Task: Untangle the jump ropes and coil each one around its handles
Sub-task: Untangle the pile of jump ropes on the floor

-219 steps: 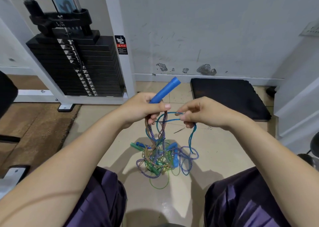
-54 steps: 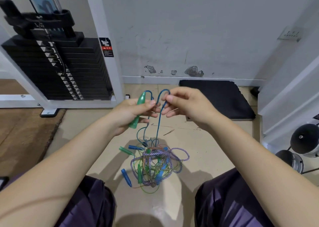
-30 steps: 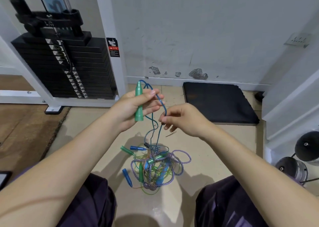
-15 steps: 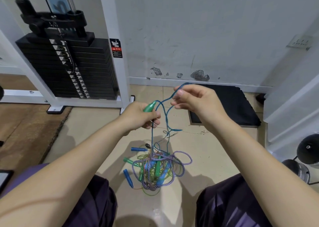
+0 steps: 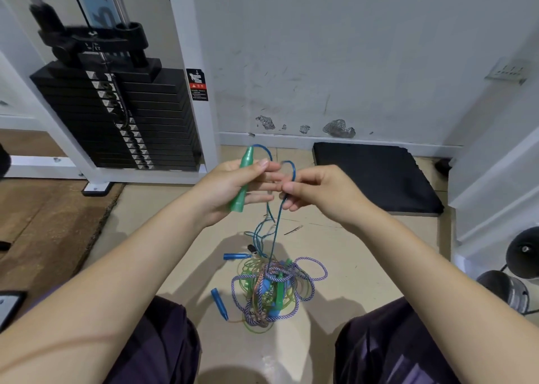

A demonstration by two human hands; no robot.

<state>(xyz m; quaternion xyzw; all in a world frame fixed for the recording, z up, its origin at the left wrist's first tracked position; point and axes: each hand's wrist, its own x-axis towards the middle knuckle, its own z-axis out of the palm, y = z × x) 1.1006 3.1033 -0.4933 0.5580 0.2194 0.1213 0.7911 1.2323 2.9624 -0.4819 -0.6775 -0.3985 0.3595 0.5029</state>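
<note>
Beige floor [image 5: 364, 252]; weight stack [image 5: 116, 115] left, black mat [image 5: 379, 176] right; tangled ropes [image 5: 274, 290] between knees; left hand [image 5: 230, 185] grips green handle [image 5: 242, 179]; right hand [image 5: 320, 191] pinches blue cord [image 5: 277, 229].

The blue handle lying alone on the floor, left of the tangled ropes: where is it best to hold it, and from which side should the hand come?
Grip the blue handle around its thick upper end, coming from above and the left. It lies flat and its left side looks open. Its narrow tip points toward the tangle, where its cord probably runs, so that side is crowded.
</note>
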